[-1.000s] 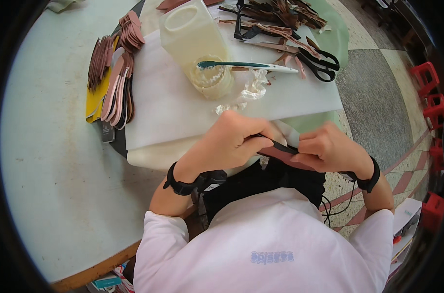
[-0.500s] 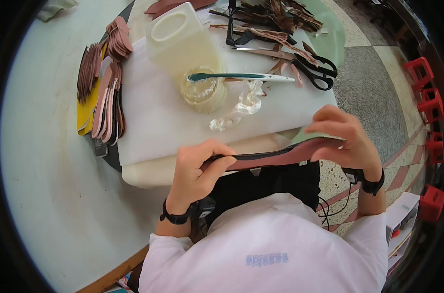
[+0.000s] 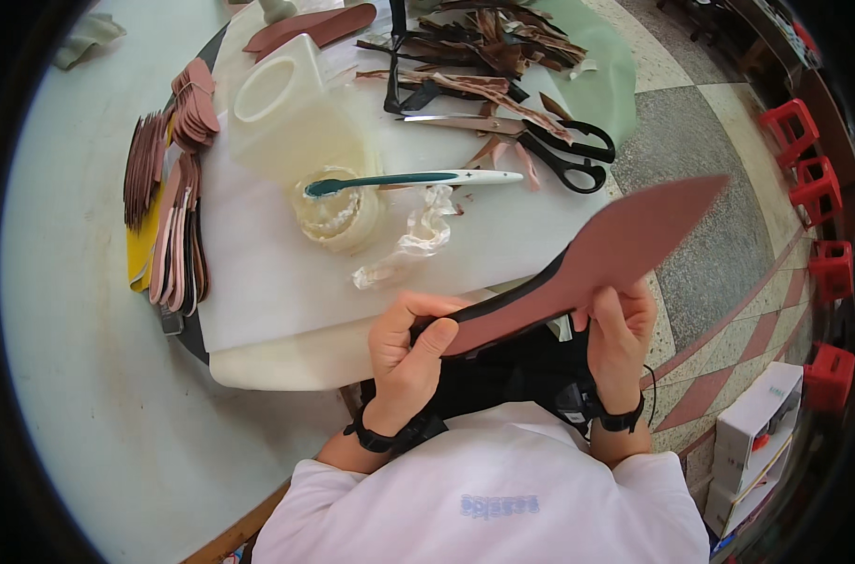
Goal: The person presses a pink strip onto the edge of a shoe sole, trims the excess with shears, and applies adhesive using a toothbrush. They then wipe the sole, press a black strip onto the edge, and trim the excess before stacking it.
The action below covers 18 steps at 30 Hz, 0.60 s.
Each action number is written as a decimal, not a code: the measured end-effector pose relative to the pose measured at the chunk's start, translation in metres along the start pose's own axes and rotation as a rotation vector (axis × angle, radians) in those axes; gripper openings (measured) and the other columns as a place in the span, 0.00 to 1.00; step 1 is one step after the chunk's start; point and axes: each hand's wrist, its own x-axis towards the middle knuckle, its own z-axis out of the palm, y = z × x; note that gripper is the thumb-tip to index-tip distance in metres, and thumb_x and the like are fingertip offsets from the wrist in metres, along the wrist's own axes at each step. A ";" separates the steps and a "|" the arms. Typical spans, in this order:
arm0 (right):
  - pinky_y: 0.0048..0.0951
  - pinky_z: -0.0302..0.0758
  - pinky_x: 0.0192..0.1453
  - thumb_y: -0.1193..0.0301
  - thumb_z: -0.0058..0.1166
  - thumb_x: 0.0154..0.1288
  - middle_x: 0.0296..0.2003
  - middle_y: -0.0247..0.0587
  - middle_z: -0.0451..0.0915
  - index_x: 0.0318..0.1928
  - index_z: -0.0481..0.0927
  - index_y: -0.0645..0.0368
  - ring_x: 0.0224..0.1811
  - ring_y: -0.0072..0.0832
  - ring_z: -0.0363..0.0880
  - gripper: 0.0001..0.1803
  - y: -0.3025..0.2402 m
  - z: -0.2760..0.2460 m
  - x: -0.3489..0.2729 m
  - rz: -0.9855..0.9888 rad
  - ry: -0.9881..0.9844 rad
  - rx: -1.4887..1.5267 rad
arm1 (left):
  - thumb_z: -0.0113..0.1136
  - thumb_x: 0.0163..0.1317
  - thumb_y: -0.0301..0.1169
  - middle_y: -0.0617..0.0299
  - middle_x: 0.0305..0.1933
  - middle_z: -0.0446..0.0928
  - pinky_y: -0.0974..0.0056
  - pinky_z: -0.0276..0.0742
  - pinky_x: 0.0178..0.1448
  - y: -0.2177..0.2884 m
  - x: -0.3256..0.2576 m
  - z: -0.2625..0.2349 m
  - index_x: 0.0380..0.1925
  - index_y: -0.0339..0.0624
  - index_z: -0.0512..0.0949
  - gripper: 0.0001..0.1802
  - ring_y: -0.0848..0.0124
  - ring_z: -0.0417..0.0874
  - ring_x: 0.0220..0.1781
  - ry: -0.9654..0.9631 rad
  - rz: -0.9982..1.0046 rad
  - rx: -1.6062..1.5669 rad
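A long reddish-brown shoe insole [image 3: 601, 246] with a black edge along its narrower part is held up in front of my body, its pointed end toward the far right. My left hand [image 3: 408, 352] pinches the narrow end between thumb and fingers. Around the lower edge near the middle, my right hand [image 3: 620, 334] grips it with the thumb on its face; some of those fingers are hidden behind. Beyond the insole stand an open jar of pale paste [image 3: 341, 214] and a toothbrush [image 3: 413, 180] with a teal head, lying across the jar's rim.
Black-handled scissors [image 3: 559, 150] lie beside dark leather scraps [image 3: 502, 47]. A translucent plastic container [image 3: 286, 113] adjoins the jar, and a crumpled clear film [image 3: 413, 240] lies nearby. Bundled insoles [image 3: 178, 226] are at the left. Red stools [image 3: 813, 188] stand on the floor at right.
The insole has turned from nearly edge-on to show its broad face, its pointed end swinging up and right. My right hand has moved down from that end to the lower edge.
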 end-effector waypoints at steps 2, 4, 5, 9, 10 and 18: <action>0.15 0.63 0.23 0.74 0.52 0.64 0.25 0.32 0.74 0.38 0.76 0.66 0.21 0.15 0.67 0.07 -0.007 0.009 0.008 0.036 0.048 0.026 | 0.54 0.61 0.22 0.57 0.40 0.78 0.73 0.71 0.45 0.000 0.001 0.001 0.37 0.32 0.74 0.06 0.77 0.76 0.39 -0.014 -0.020 0.006; 0.15 0.62 0.22 0.73 0.53 0.63 0.24 0.31 0.74 0.38 0.77 0.66 0.20 0.14 0.66 0.08 -0.008 0.003 0.014 0.067 0.025 -0.005 | 0.55 0.62 0.23 0.57 0.41 0.78 0.73 0.71 0.47 0.005 0.004 -0.005 0.41 0.31 0.74 0.09 0.76 0.77 0.40 -0.097 -0.239 0.125; 0.15 0.61 0.22 0.73 0.54 0.63 0.22 0.30 0.73 0.38 0.77 0.66 0.20 0.13 0.65 0.08 -0.008 0.000 0.016 0.103 0.005 -0.038 | 0.55 0.62 0.23 0.57 0.41 0.78 0.73 0.71 0.47 0.010 0.005 -0.005 0.41 0.31 0.74 0.09 0.76 0.77 0.40 -0.089 -0.239 0.127; 0.14 0.58 0.22 0.72 0.55 0.63 0.21 0.29 0.73 0.38 0.78 0.66 0.19 0.12 0.63 0.08 -0.009 0.001 0.023 0.140 -0.150 -0.129 | 0.53 0.62 0.24 0.60 0.33 0.79 0.76 0.71 0.40 0.028 0.016 0.004 0.43 0.31 0.75 0.11 0.80 0.76 0.34 -0.145 -0.200 0.351; 0.14 0.58 0.22 0.72 0.55 0.63 0.21 0.28 0.73 0.39 0.78 0.65 0.19 0.11 0.63 0.09 -0.009 0.002 0.024 0.149 -0.216 -0.136 | 0.52 0.63 0.25 0.62 0.28 0.78 0.77 0.70 0.36 0.031 0.020 0.007 0.42 0.31 0.76 0.10 0.82 0.74 0.30 -0.156 -0.082 0.478; 0.13 0.56 0.22 0.72 0.54 0.63 0.21 0.26 0.73 0.41 0.78 0.65 0.19 0.09 0.62 0.09 0.005 0.016 0.025 0.164 -0.299 -0.198 | 0.53 0.62 0.25 0.68 0.22 0.72 0.75 0.62 0.27 0.027 0.031 0.008 0.33 0.31 0.76 0.06 0.84 0.66 0.24 -0.167 -0.372 0.399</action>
